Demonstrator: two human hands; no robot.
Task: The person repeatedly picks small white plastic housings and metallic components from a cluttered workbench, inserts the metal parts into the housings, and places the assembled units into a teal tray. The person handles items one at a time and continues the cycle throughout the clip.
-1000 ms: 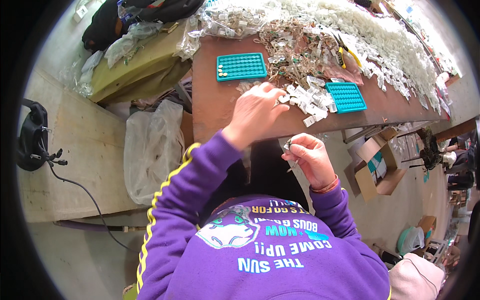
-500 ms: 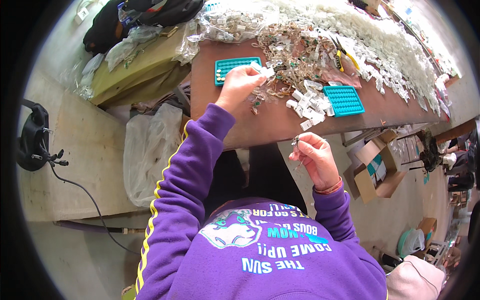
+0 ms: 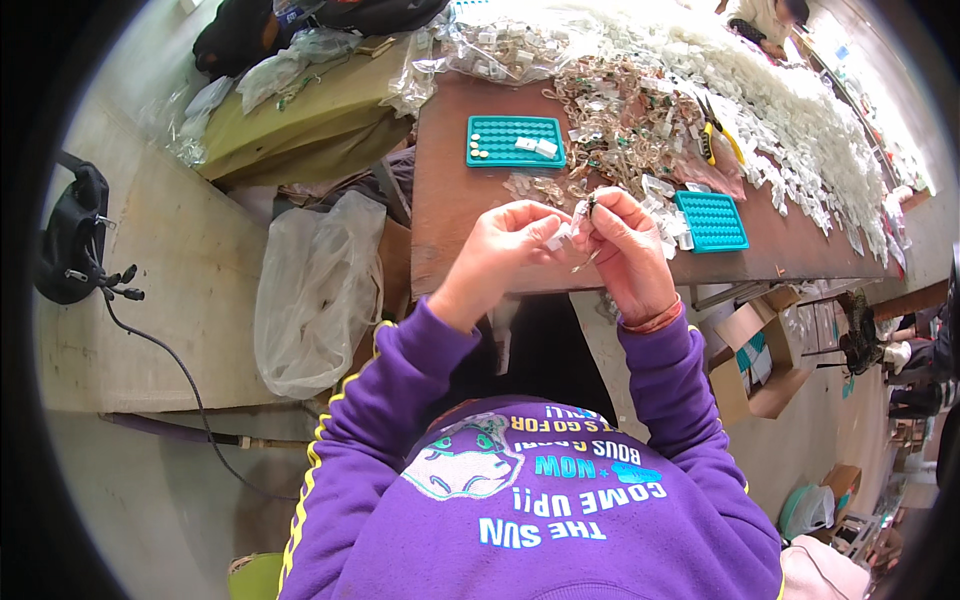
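Both hands meet just over the near edge of the brown table [image 3: 450, 225]. My left hand [image 3: 505, 252] pinches a small white plastic piece [image 3: 561, 237]. Facing it, my right hand [image 3: 632, 255] is closed on a small wired part [image 3: 589, 208] with a dark end; thin wires hang below the fingers. The white piece and the wired part are very close; whether they touch I cannot tell. Beyond the hands lies a teal tray [image 3: 487, 162] with several pale round discs at its left and white blocks [image 3: 537, 147] at its right.
A second teal tray [image 3: 712, 222] lies right of some loose white housings [image 3: 657, 190]. Tangled wired parts [image 3: 630, 110] cover the table's middle. Yellow-handled pliers [image 3: 712, 140] rest beside a large white heap [image 3: 790, 130]. Another person [image 3: 770, 25] is at the far right.
My left hand has come back from the left tray toward me, leaving white blocks visible there. My right hand has risen from near my lap, and the two hands now meet.
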